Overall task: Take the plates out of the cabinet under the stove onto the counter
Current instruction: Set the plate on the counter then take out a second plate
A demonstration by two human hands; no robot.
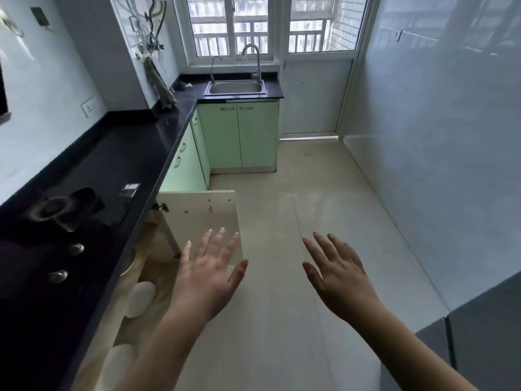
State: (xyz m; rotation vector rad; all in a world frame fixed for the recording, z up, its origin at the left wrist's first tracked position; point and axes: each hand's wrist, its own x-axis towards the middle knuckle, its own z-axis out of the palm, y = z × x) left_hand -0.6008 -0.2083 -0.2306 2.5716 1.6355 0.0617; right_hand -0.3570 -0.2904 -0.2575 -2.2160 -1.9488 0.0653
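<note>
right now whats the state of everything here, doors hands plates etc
cabinet door: swung open under the stove
plates: in the cabinet, none on the counter
left hand: open, fingers spread, empty
right hand: open, fingers spread, empty
stove: no flame visible
sink cabinet doors: shut
faucet: no water visible
window: shut

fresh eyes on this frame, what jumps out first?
Two bare hands, the left hand and right hand, spread open and empty over the floor at bottom centre. Just left of them, the cabinet door under the black counter stands swung open, with pale round plates visible inside, below the stove. Far back, a steel sink sits under the bright window.
</note>
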